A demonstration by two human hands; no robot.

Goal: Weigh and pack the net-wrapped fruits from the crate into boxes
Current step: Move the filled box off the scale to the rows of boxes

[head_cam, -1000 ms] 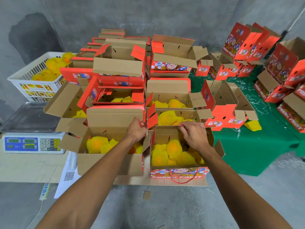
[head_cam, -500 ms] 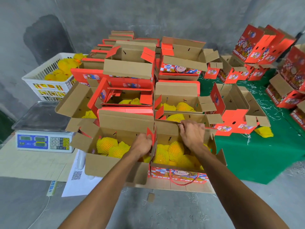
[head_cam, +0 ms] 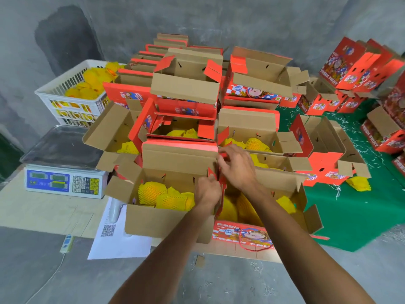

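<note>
Both hands have met at the red flaps between two front boxes: right hand (head_cam: 237,166) and left hand (head_cam: 207,189) fingers pinch them. Net-wrapped fruits (head_cam: 162,195) fill the left box (head_cam: 157,220) near the tabletop's front edge.

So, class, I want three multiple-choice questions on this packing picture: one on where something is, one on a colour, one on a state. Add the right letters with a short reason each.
1. Where is the white crate of fruit?
A. Behind the scale, far left
B. On the green cloth
C. On the scale pan

2. What colour is the netting on the fruit?
A. White
B. Yellow
C. Blue

3. What lies on the scale pan?
A. A box
B. One fruit
C. Nothing

Answers:
1 A: the white crate stands behind the scale at the far left.
2 B: the netted fruit in the near open box is yellow.
3 C: the steel pan shows bare, while the left hand and right hand work red flaps between two boxes.
</note>
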